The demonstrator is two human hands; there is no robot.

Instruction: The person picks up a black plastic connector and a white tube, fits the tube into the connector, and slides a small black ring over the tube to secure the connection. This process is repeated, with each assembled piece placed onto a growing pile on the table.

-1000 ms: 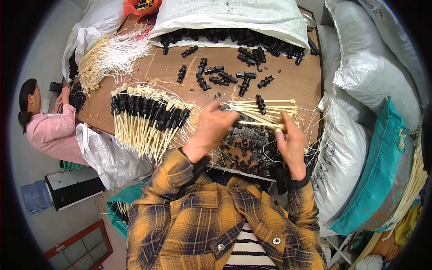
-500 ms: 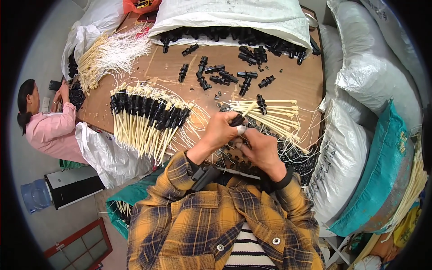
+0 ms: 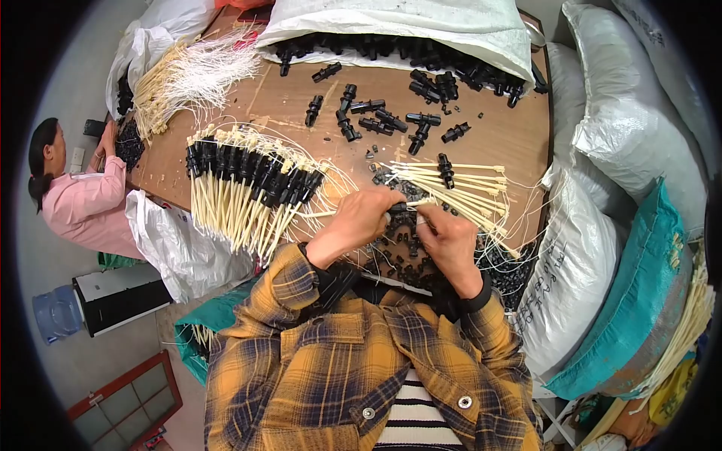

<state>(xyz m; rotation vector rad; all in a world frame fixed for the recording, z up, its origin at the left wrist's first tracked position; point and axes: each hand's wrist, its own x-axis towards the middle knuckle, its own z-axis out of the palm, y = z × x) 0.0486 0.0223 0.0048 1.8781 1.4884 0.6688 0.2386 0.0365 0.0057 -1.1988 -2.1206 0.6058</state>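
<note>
My left hand is closed around a black plastic tube fitting, above the near part of the table. A cream stick end pokes out from behind that hand on the left. On the right of the fitting my right hand pinches the cream tip of a thin stick; its fingertips nearly meet the left ones. Just beyond lies a fan of loose cream sticks with white strings, a black fitting resting on them. To the left are rows of black fittings with cream sticks through them.
Loose black fittings lie mid-table before an open white sack full of them. Small black parts are heaped under my hands. White strings lie at the far left. Full sacks line the right. A person in pink works at the left.
My hands have turned and drawn level, with the black fitting now lying sideways between them. The cream stick that pointed away from me now lies across, left to right. The view has shifted slightly.
</note>
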